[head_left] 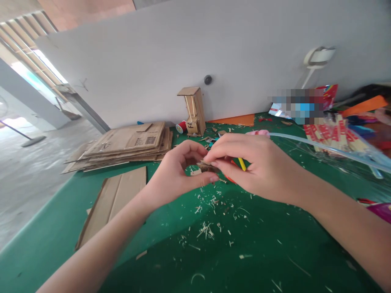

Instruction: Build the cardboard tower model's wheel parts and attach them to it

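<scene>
Both my hands meet above the green table (259, 252). My left hand (175, 173) is closed, thumb and fingers pinching a small brown cardboard piece (207, 166). My right hand (255, 167) is closed too, its fingertips pinching the same piece from the right. Under the right hand a yellow stick (242, 163) and something orange-red show in part; whether the hand holds them is hidden. Wood or cardboard shavings (207, 228) lie scattered on the table below the hands.
A stack of flattened cardboard (128, 144) lies at the left, a single cardboard sheet (113, 201) nearer me. A small upright cardboard model (194, 110) and a red spool (181, 127) stand by the white wall. A clear plastic bag (336, 150) and coloured craft supplies are at the right.
</scene>
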Tool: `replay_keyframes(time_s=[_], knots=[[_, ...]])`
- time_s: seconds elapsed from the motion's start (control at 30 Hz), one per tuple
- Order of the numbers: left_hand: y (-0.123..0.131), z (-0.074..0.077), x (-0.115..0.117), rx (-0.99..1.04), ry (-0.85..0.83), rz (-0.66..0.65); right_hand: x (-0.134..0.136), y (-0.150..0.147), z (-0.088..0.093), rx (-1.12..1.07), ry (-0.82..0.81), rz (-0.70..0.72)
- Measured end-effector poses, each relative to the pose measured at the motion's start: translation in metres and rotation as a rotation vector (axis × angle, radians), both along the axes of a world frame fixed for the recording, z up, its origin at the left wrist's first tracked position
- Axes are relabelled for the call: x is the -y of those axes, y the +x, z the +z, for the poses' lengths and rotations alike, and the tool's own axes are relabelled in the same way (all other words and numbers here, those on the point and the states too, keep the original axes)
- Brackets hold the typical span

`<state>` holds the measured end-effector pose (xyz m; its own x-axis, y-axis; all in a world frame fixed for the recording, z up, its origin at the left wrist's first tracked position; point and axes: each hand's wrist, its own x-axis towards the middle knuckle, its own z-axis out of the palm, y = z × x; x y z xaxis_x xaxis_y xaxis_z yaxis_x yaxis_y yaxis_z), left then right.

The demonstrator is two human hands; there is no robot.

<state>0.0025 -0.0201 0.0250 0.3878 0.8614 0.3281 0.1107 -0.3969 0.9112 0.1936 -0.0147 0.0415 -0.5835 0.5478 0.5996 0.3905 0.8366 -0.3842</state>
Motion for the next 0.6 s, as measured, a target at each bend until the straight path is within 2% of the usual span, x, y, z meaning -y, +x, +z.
replay_keyframes(time_s=[0.23,0.6], knots=[[0.003,-0.002,-0.001,0.075,-0.033,-0.036,0.0,0.005,0.006,0.053,-0.032,-0.009],[0.006,-0.006,-0.001,0.196,-0.08,0.003,0.001,0.017,0.014,0.117,-0.096,0.023]])
